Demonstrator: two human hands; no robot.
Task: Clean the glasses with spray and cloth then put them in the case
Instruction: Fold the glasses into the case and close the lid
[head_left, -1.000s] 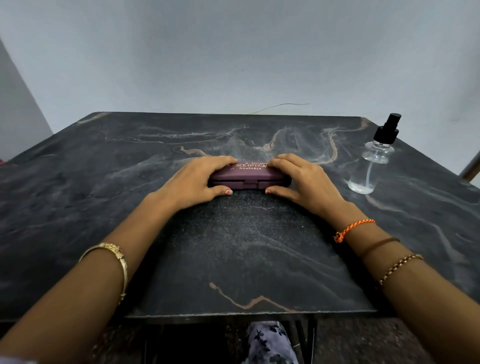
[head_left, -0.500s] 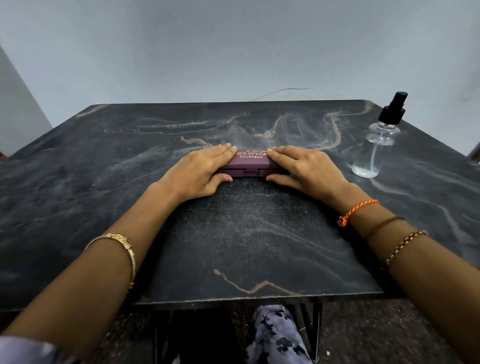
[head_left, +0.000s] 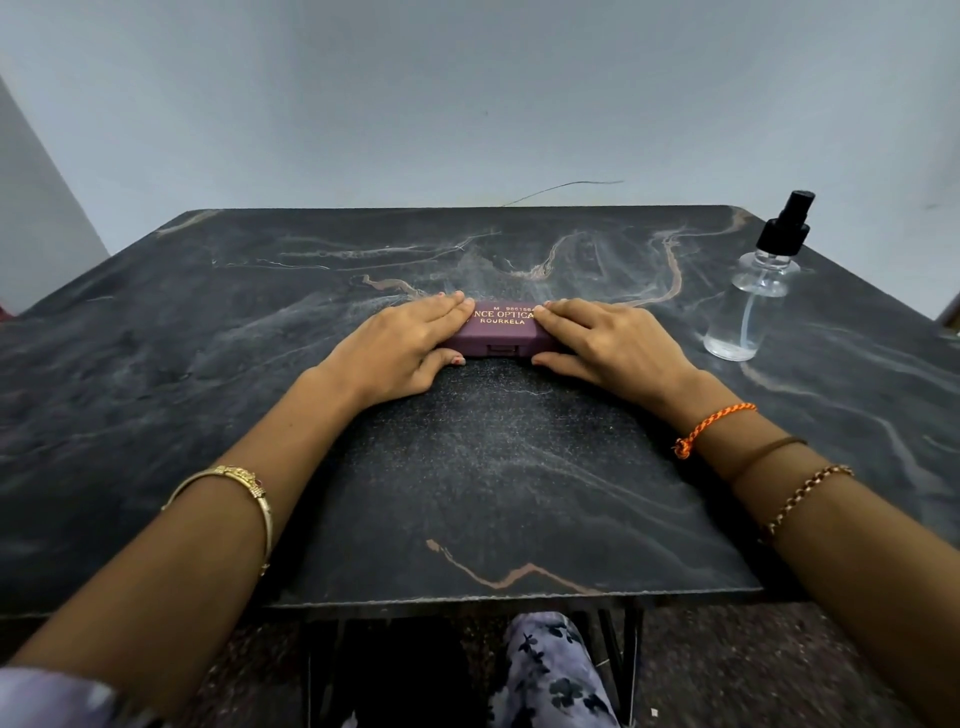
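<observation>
Hidden: both ends of the closed, flat purple rectangular glasses case lie under the hands, so its full length cannot be seen; the glasses and a cloth cannot be made out anywhere.
Case position: it lies flat at the middle of the dark marbled stone tabletop, its long side across the view, a small clasp on the near edge.
Left hand: the fingers lie straight and together on top of the case's left end, and the thumb touches its near edge.
Right hand: the fingers lie flat and close together over the right end, the thumb along the near edge.
Writing: gold letters on the lid read "NCE OPTICA" and below them "ROURKELA"; above stands "M 986156", its end covered by the right fingers.
Bottle: a clear plastic spray bottle with a black pump top stands upright to the right, well apart from the case.
</observation>
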